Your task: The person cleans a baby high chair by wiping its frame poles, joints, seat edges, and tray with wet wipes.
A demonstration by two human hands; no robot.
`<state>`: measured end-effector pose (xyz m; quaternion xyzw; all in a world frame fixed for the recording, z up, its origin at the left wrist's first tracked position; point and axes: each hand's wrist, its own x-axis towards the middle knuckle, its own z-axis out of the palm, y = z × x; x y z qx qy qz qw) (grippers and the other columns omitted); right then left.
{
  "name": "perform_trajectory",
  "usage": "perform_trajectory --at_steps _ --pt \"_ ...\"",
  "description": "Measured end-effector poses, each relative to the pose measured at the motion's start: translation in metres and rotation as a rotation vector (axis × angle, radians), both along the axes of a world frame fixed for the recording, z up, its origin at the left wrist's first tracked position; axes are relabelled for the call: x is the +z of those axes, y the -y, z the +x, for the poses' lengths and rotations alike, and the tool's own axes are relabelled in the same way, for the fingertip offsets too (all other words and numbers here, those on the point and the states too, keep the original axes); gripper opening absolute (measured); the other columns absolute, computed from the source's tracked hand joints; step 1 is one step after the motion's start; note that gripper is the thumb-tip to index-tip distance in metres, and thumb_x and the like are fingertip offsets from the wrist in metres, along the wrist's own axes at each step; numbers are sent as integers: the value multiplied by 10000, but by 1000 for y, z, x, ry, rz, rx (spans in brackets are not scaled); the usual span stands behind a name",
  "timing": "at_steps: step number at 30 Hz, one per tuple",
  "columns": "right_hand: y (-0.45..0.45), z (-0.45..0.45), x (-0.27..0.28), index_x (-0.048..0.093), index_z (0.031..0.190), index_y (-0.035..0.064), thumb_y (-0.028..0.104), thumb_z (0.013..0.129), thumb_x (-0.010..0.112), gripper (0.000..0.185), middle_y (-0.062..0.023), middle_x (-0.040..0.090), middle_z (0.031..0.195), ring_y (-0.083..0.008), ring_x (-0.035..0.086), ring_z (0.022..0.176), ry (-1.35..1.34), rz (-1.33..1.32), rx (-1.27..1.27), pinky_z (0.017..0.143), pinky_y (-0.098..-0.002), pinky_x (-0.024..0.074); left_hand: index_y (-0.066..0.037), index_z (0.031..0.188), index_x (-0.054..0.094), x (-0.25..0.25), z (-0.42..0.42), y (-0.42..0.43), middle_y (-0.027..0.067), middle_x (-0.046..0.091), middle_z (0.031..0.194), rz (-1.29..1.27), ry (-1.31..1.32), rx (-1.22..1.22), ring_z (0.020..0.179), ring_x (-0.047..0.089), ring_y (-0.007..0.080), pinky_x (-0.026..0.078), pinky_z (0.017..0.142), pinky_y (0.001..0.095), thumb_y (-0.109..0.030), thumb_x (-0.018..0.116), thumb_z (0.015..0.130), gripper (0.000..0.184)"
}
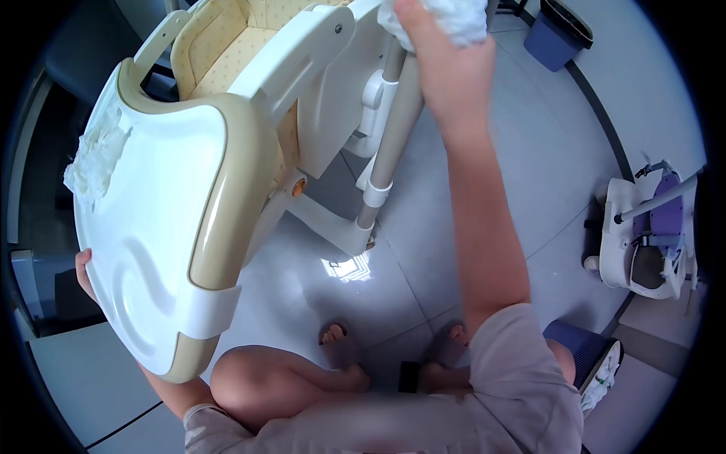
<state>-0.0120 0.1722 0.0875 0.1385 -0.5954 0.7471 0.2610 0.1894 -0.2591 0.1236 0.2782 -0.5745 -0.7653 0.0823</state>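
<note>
A white high chair tray (166, 166) with a beige rim fills the left of the view. My left hand (84, 274) reaches under it, fingers curled over its far left edge; the rest of that hand is hidden below. A crumpled white tissue (98, 155) lies on the tray's upper left. At the top, my right hand (451, 72) is closed on another wad of white tissue (461, 19), beside the high chair's grey leg tube (401, 113). The chair's padded yellow seat (227, 45) is behind the tray.
A blue bin (556, 38) stands by the wall at upper right. A white and purple child's ride-on or stroller-like item (654, 231) is at right. Near my right knee is a dark bin (582, 352) with white tissue in it. Grey floor tiles (423, 242) lie below.
</note>
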Motion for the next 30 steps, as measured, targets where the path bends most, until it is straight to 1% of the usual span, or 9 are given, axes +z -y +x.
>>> perform_trajectory --at_steps 2,5,9,13,16,19,22,25,30 --pt "3 17 -7 649 1059 -16 125 917 643 200 -26 671 907 -97 613 764 71 -17 -37 679 -250 483 -13 1306 464 -1 -1 -1 183 571 1115 -12 -2 -6 985 583 292 481 869 358 -381 534 804 626" --pt "-3 20 -31 655 1076 3 159 929 655 214 -29 669 967 -92 605 866 -187 62 -73 742 -250 476 -14 1279 479 -2 -1 2 170 572 1087 -35 9 -13 962 581 278 480 851 350 -374 528 817 588" --pt "-4 49 -66 622 989 -10 152 816 721 257 -94 657 917 -169 612 840 -108 166 -103 719 -353 478 -15 1244 499 -4 2 4 153 572 1049 -70 6 -18 930 578 258 478 826 339 -366 519 834 540" --pt "4 101 -158 486 1246 -7 163 887 630 422 -161 511 1251 -251 516 1104 -203 734 -279 927 -444 394 -17 1208 519 -12 8 0 137 572 1010 -102 -5 -16 899 575 238 475 802 328 -357 510 851 494" --pt "5 113 -198 359 1352 2 151 904 602 530 -163 492 1235 -256 535 1049 -38 258 -119 914 -438 428 -17 1182 534 -24 13 -10 124 572 982 -134 -6 -5 876 573 224 474 784 320 -351 503 863 462" --pt "-14 105 -190 228 1437 22 96 933 550 603 -166 536 1206 -269 543 1122 95 -162 -213 1027 -380 391 -18 1155 548 -39 22 -13 111 572 953 -155 6 -2 853 571 209 472 766 312 -344 496 876 432" --pt "-50 84 -197 346 1363 24 84 925 559 492 -90 575 1074 -162 568 937 287 -150 -240 868 -302 456 -19 1129 563 -63 33 -9 99 572 924 -189 57 -31 829 568 194 470 748 303 -338 490 889 406" --pt "-73 66 -192 419 1314 7 102 956 523 384 -104 584 1087 -158 558 927 420 371 -179 851 -294 446 -20 1102 578 -98 45 -9 86 573 896 -251 106 -111 806 566 180 469 730 295 -331 483 901 382" --pt "-79 65 -172 510 1127 23 226 999 478 243 -53 590 960 -103 546 751 533 425 28 704 -257 444 -22 1058 603 -168 44 -12 65 573 848 -370 228 -356 767 562 155 466 700 281 -321 472 923 354"
